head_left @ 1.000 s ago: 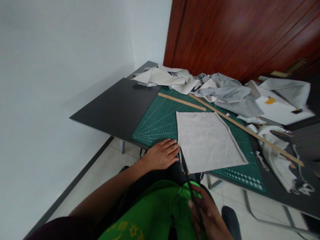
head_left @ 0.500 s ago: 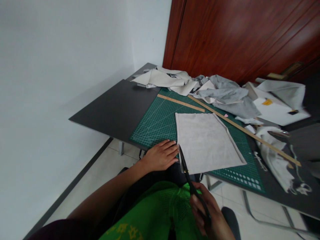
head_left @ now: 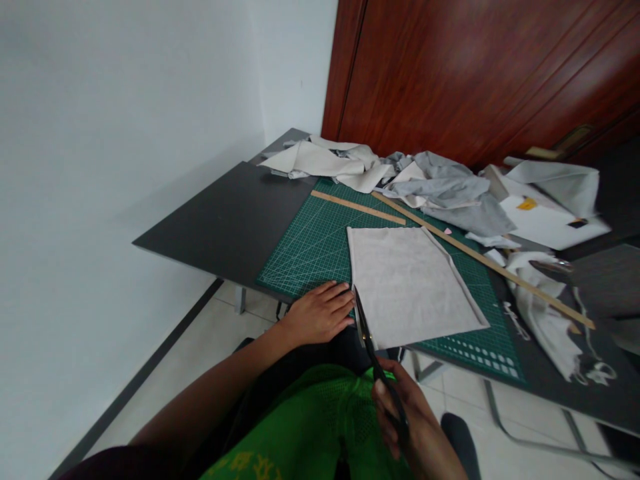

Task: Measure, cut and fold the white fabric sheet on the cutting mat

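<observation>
A pale grey piece of cloth (head_left: 410, 287) with folded side edges lies flat, its near corner hanging over the table's front edge. My left hand (head_left: 323, 312) rests flat, fingers extended, with the fingertips at the cloth's left edge. In my right hand (head_left: 405, 407) are black-handled scissors (head_left: 369, 340), gripped by the handles below the table edge. Their blades point away from me and lie along the cloth's left edge, close to my left fingertips. Whether the blades bite into the fabric I cannot tell.
Under the cloth is a green cutting mat (head_left: 300, 247) on a dark table (head_left: 200, 227). A short wooden ruler (head_left: 357, 207) and a long one (head_left: 465, 250) lie beyond. Crumpled fabric (head_left: 440, 180) and a white box (head_left: 545, 220) stand at the back. Scraps (head_left: 545, 320) lie right.
My right hand and the scissors have shifted slightly left and upward along the cloth's edge. My left hand stays at the same spot on the edge. The whole view has shifted a little.
</observation>
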